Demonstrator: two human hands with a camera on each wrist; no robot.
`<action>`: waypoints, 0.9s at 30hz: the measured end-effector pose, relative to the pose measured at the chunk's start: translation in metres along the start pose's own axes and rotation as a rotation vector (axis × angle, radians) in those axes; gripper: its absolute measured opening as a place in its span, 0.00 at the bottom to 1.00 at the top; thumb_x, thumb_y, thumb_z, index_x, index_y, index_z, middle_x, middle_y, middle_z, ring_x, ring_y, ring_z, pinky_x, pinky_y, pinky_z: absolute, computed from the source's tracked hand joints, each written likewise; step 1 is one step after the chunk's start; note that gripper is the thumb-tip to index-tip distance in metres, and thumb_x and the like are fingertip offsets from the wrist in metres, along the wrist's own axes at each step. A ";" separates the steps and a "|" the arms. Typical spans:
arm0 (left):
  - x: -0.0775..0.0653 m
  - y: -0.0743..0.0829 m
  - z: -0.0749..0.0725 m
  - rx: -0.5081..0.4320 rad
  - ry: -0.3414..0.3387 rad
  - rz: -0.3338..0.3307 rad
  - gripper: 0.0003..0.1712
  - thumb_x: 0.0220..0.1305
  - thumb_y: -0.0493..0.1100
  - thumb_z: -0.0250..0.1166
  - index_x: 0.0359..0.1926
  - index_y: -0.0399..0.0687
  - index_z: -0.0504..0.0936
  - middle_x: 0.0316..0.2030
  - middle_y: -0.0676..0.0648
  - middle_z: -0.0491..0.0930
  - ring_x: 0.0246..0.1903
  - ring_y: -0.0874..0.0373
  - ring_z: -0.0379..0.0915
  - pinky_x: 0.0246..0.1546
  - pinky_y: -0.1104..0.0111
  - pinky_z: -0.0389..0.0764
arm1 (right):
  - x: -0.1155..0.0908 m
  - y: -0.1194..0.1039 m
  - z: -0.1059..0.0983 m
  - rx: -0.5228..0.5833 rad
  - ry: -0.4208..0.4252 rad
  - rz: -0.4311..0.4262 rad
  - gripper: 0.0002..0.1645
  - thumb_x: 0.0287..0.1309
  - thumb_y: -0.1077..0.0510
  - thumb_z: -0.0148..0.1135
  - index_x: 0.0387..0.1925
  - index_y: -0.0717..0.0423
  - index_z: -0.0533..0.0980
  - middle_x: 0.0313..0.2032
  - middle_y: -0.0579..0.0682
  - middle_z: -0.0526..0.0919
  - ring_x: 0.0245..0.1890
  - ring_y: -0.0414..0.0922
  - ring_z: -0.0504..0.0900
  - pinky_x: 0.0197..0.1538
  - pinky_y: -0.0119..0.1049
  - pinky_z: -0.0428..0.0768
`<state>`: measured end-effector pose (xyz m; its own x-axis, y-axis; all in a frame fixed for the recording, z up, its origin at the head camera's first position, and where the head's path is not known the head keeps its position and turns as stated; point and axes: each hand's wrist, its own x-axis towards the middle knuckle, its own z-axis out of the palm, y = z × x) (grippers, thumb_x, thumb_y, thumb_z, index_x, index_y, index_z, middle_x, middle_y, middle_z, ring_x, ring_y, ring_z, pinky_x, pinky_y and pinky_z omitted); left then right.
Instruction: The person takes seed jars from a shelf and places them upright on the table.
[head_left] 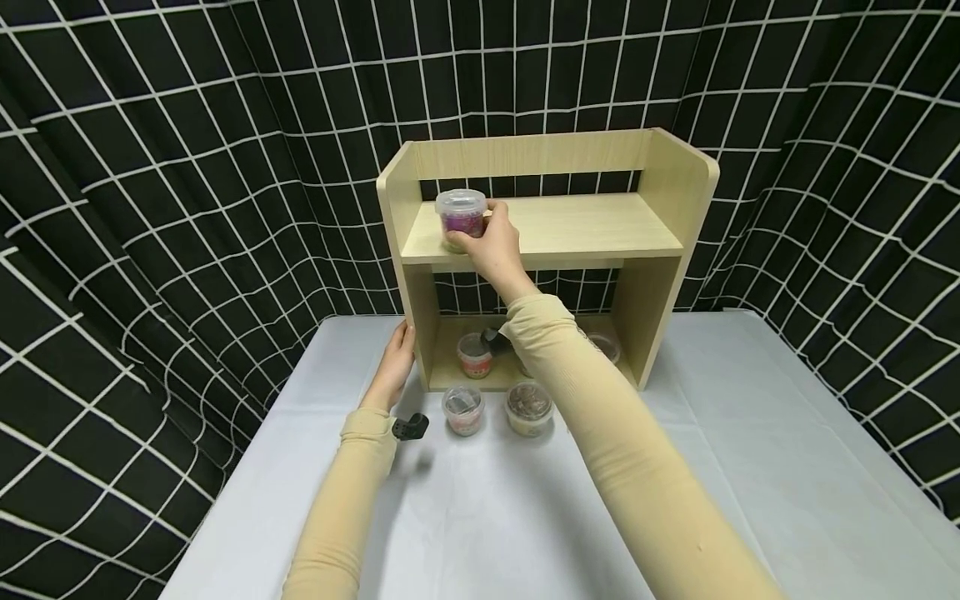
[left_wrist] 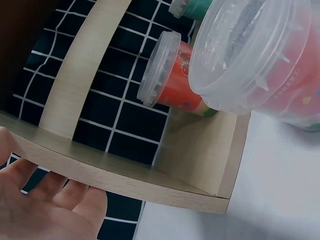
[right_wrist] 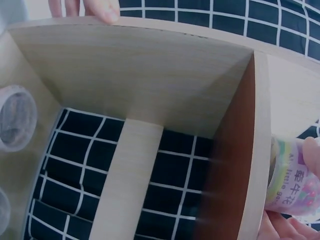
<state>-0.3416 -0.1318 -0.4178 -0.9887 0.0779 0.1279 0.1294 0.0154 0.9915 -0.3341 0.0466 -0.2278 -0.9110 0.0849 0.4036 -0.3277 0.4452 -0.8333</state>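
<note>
Purple tub at the rack, two near tubs off it

My left hand rests on the rack's left side; my right hand grips the purple tub at the upper shelf's left end, not yet released. The near tubs on the bench seem still to do; the lower shelf already carries shelved tubs, partly behind my sleeve.

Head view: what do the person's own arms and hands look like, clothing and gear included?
Both arms wear long, plain, pale yellow sleeves, left and right, wrinkled and ending in cuffs at the wrists. A small black device sits at the left wrist and another at the right. The left hand and right hand are gloveless.
</note>
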 end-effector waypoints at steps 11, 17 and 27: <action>-0.002 -0.003 0.006 0.019 -0.002 0.001 0.30 0.65 0.56 0.38 0.65 0.51 0.48 0.62 0.47 0.51 0.59 0.56 0.47 0.58 0.61 0.50 | -0.019 0.009 -0.014 0.120 -0.029 -0.091 0.40 0.42 0.49 0.67 0.54 0.54 0.58 0.45 0.53 0.73 0.42 0.40 0.73 0.42 0.26 0.72; -0.003 -0.007 0.008 0.012 -0.012 0.005 0.30 0.65 0.56 0.38 0.65 0.51 0.48 0.61 0.47 0.51 0.60 0.56 0.45 0.59 0.59 0.49 | -0.035 0.020 -0.017 0.236 -0.029 -0.150 0.40 0.41 0.50 0.67 0.55 0.55 0.58 0.45 0.52 0.73 0.43 0.40 0.73 0.44 0.25 0.71; -0.001 -0.003 0.002 -0.033 -0.013 -0.024 0.32 0.64 0.58 0.37 0.65 0.53 0.45 0.63 0.47 0.47 0.61 0.55 0.41 0.60 0.59 0.45 | -0.062 0.039 -0.031 0.273 -0.058 -0.157 0.41 0.41 0.52 0.67 0.56 0.56 0.58 0.46 0.52 0.73 0.44 0.41 0.73 0.46 0.28 0.72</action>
<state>-0.3407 -0.1299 -0.4212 -0.9905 0.0904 0.1041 0.1031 -0.0156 0.9945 -0.2820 0.0866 -0.2734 -0.8540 -0.0205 0.5199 -0.5136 0.1927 -0.8361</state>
